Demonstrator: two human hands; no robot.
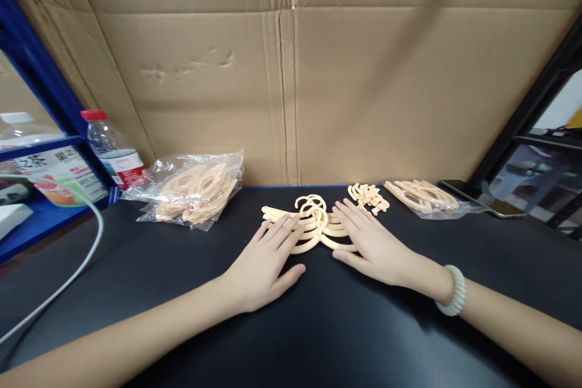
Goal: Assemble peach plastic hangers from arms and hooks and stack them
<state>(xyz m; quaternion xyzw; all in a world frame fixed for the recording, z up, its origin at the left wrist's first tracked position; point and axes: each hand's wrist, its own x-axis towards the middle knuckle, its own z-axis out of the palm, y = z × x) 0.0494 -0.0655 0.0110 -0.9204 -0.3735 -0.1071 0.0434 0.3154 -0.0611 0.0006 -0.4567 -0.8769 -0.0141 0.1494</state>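
Note:
Curved cream-coloured plastic pieces (306,247) lie in a group at the middle of the black table, some long and bowed, some hook-shaped. My left hand (266,264) rests flat with its fingers over the left side of this group, thumb apart. On the other side my right hand (370,242) lies with fingers stretched out over the right ends of the pieces. Both hands look open, and neither grips a piece. The fingers hide parts of the group. Just beyond my right fingertips is a small heap of little cream-coloured pieces (368,196).
A clear plastic bag of cream-coloured parts (195,188) lies at the back left, a flatter bag (422,196) at the back right beside a phone (482,199). Cardboard (204,85) walls the back. A red-capped bottle (113,148) and white cable (86,260) are at left.

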